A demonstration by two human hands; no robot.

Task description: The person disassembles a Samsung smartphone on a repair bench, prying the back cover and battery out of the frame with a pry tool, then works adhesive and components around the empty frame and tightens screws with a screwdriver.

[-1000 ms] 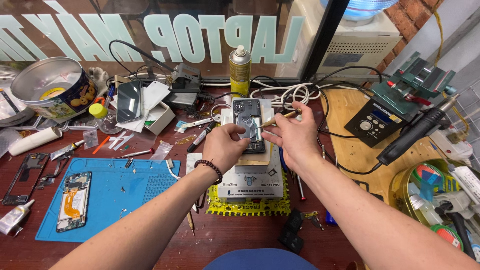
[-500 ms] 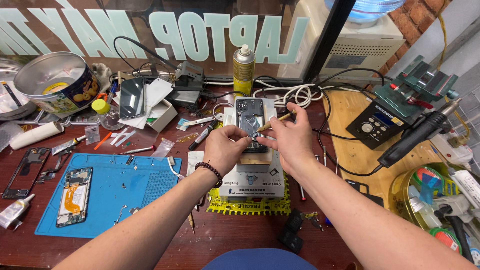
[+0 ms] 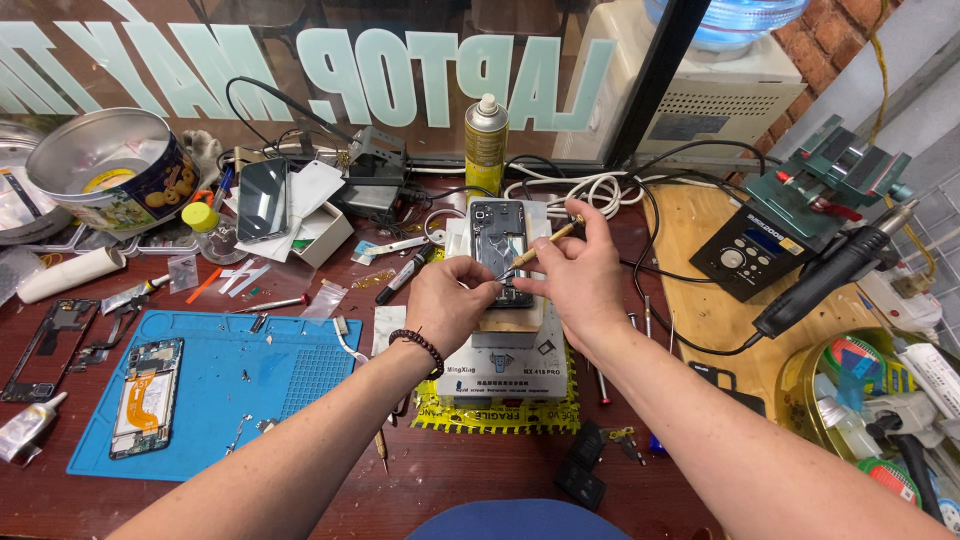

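At the far left edge a black phone frame (image 3: 48, 348) lies on the dark red tabletop (image 3: 300, 500), and a small white tube (image 3: 26, 428) below it is partly cut off by the picture's border. A round cookie tin (image 3: 105, 180) stands tilted behind them. On the blue mat (image 3: 250, 385) rests an opened phone (image 3: 146, 397) with its insides showing; the tiny parts scattered over the mat are too small to make out. Farther back a dark phone (image 3: 262, 198) leans on a white box (image 3: 318, 228).

The left hand (image 3: 447, 302), a dark bead bracelet (image 3: 418, 345) at its wrist, is curled with fingertips pinched at the lower edge of the disassembled phone (image 3: 498, 248) — what it pinches there is hidden by the fingers. That phone lies flat on a grey heating pad (image 3: 510, 365), straight ahead of both hands, its lower end covered by them. A yellow spray can (image 3: 486, 140) stands upright behind it.

The right hand (image 3: 582, 275) is closed around a thin wooden-handled tool (image 3: 545, 242), held like a pen, its tip meeting the phone beside the left fingertips; the tip itself is hard to see.

To the right, a black hot-air wand (image 3: 830, 280) lies across the wooden board — its cable runs under the forearm. A green tub (image 3: 880, 400) of clutter is cut off at the right edge.
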